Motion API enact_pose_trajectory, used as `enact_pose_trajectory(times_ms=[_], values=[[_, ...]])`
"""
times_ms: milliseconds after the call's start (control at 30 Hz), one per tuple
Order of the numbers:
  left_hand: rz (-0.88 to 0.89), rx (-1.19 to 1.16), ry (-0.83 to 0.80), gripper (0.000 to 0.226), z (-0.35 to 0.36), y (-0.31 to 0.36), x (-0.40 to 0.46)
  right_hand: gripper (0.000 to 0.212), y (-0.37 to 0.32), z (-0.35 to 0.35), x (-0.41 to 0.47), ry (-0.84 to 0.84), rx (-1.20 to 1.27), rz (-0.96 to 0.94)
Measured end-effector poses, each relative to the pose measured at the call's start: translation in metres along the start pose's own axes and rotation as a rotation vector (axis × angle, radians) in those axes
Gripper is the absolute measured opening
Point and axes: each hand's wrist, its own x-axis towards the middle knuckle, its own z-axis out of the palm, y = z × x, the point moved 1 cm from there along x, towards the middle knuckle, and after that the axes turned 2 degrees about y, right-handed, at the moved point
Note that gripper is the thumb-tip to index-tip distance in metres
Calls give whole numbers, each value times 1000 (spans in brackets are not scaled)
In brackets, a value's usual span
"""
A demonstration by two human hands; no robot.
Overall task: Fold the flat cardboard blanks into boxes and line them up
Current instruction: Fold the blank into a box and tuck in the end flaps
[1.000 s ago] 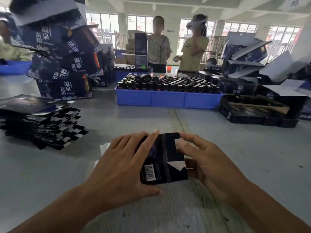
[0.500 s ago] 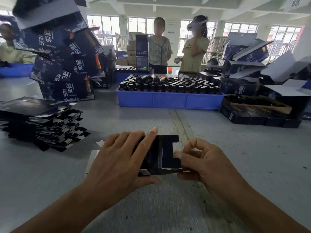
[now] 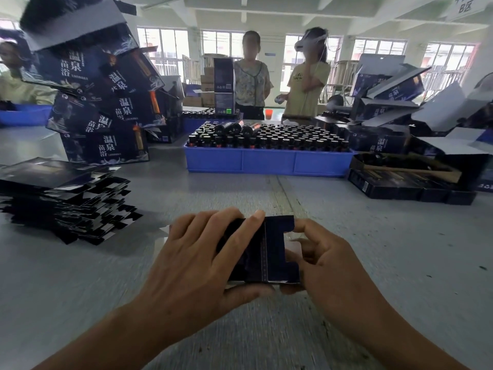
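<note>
Left hand (image 3: 197, 260) grips blank (image 3: 262, 249) from 9 o'clock, right hand (image 3: 328, 265) pinches its 3 o'clock flap, long axis 12-to-6.

Big workshop hall, white ceiling beams (image 3: 293, 6) overhead, white walls. Row of tall gridded windows (image 3: 170, 53) along far wall, daylight coming through, bright and washed out. Hanging sign (image 3: 464, 6) top right, reads "B区". Grey counter (image 3: 400, 236) fills foreground, seam line running down its middle. Two people (image 3: 250, 76) stand at far side; another person at left edge. Brown cartons (image 3: 206, 89) stacked near windows.
</note>
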Motion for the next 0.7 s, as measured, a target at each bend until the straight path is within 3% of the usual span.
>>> enact_pose_trajectory(times_ms=[300,700], values=[[37,-19,-14,56,-3,-4,1,37,-3,-1,-3,97,-235,-135],[44,-3,7,50,-5,-3,4,48,-2,-1,-5,123,-262,-219]])
